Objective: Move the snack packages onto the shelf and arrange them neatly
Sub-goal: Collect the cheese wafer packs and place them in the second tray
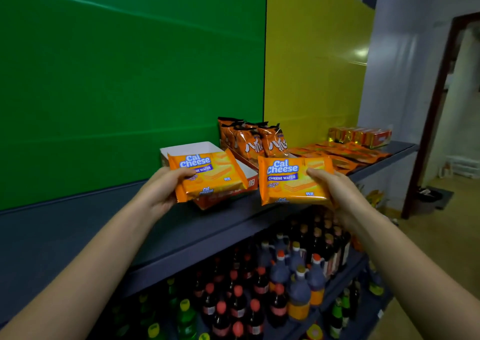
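Note:
My left hand (166, 186) grips an orange Cal Cheese wafer package (210, 173) by its left edge, held over an open white-lined cardboard box (189, 147) on the grey shelf (78, 225). My right hand (335, 189) grips a second Cal Cheese wafer package (288, 181) by its right side, above the shelf's front edge. Both packages face me, slightly tilted. Behind them, orange snack bags with black tops (254, 139) stand upright in another box.
Flat orange packets (340, 155) and red-gold boxes (361, 135) lie further right on the shelf. Green and yellow panels back the shelf. Below, a lower shelf holds several bottles (280, 282) of soda and sauce. A doorway stands at the far right.

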A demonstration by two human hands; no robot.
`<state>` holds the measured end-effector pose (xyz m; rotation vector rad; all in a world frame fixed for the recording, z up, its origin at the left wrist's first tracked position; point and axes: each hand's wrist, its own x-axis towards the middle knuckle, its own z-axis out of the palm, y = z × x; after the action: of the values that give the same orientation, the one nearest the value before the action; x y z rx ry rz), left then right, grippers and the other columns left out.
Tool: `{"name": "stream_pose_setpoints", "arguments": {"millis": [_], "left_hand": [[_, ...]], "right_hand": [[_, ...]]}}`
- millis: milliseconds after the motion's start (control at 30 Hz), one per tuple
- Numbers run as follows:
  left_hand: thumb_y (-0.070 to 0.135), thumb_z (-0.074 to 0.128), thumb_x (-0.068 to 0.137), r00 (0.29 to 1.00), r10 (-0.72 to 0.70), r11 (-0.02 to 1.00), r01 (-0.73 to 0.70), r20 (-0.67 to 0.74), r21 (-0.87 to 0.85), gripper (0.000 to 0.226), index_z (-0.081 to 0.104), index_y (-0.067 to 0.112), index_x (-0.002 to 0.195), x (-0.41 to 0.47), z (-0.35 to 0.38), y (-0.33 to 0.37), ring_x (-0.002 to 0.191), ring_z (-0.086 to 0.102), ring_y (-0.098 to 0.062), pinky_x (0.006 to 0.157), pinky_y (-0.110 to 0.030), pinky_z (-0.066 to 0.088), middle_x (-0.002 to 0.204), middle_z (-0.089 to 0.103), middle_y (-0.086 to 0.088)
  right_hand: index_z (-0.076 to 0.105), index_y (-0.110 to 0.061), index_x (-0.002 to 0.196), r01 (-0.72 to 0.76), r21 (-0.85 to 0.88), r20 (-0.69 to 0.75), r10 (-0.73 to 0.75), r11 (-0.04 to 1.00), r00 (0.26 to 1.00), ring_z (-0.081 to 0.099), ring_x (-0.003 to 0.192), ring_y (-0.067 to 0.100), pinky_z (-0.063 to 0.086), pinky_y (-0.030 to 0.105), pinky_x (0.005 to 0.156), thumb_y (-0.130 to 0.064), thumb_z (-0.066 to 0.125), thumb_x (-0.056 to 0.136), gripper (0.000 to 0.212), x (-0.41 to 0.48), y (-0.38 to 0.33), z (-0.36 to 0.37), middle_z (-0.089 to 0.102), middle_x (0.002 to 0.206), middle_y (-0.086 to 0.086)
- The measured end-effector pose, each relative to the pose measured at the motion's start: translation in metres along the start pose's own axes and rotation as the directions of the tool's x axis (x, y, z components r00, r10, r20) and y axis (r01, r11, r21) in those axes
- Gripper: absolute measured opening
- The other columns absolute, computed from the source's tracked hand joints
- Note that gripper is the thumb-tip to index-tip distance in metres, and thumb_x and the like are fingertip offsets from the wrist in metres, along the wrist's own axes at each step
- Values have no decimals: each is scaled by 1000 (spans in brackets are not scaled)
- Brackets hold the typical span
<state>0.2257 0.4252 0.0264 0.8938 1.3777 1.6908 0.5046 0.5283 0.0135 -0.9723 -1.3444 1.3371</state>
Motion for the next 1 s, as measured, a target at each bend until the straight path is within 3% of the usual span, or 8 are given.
{"name": "stream_pose_setpoints", "arguments": {"millis": [133, 267, 400, 467, 533, 700, 867, 1000], "left_hand": [[-1, 52, 89, 999, 23, 996, -21, -23, 88, 22, 56, 5, 110, 54, 0, 9, 44, 65, -8, 41, -22, 54, 58, 71, -1], [-2, 52, 90, 992, 43, 981, -19, -122, 195, 25, 56, 2, 114, 105, -1, 14, 46, 65, -10, 55, -32, 56, 90, 66, -14], [-6, 50, 90, 976, 99, 968, -49, -195, 246, 33, 50, -9, 123, 149, 0, 11, 78, 62, -28, 77, -40, 52, 109, 62, -23], [-7, 51, 89, 960, 133, 962, -64, -246, 267, 38, 45, -9, 127, 166, 1, 8, 92, 58, -29, 70, -35, 54, 122, 57, -28], [-7, 51, 89, 956, 137, 962, -66, -258, 264, 41, 39, -10, 128, 181, 3, 4, 90, 58, -29, 55, -28, 56, 122, 56, -28], [-5, 53, 89, 925, 162, 940, -39, -345, 338, 28, 36, 7, 107, 204, 7, -9, 53, 56, -7, 34, -17, 46, 79, 52, -4], [-2, 53, 85, 913, 165, 819, 84, -373, 568, 31, 34, 6, 109, 215, -1, -16, 73, 52, -16, 53, -28, 46, 100, 50, -14], [6, 54, 86, 877, 259, 581, 192, -404, 791, 24, 40, 3, 105, 214, -8, -6, 96, 56, -31, 75, -35, 46, 105, 55, -21]], "right_hand": [[60, -18, 105, 94, -11, 75, -93, 996, 993, 69, 64, 11, 54, 22, 55, -23, 65, 83, 23, 52, -11, 24, 71, 87, 3], [55, -18, 115, 183, -48, 184, -171, 982, 968, 69, 79, 16, 56, 30, 68, -20, 69, 82, 36, 100, -22, 57, 69, 101, 5], [50, -18, 120, 242, -77, 290, -210, 967, 934, 68, 94, 24, 56, 42, 83, -20, 68, 83, 41, 139, -23, 88, 67, 111, 7], [50, -17, 119, 246, -70, 338, -210, 967, 918, 67, 93, 22, 57, 37, 78, -19, 66, 85, 38, 155, -21, 101, 66, 111, 7], [48, -18, 112, 260, -71, 361, -219, 963, 907, 66, 92, 21, 57, 34, 75, -16, 64, 86, 30, 169, -18, 114, 65, 110, 6], [44, -15, 115, 275, -111, 395, -211, 955, 894, 60, 109, 28, 47, 48, 97, -15, 59, 89, 29, 200, -5, 146, 59, 122, 12], [43, -10, 116, 305, -175, 467, -194, 936, 863, 59, 109, 30, 48, 47, 96, -13, 58, 90, 30, 220, 9, 175, 58, 122, 15], [45, -7, 120, 300, -254, 524, -130, 919, 842, 59, 108, 28, 50, 42, 94, -17, 61, 89, 36, 236, 13, 190, 58, 121, 12]]}}
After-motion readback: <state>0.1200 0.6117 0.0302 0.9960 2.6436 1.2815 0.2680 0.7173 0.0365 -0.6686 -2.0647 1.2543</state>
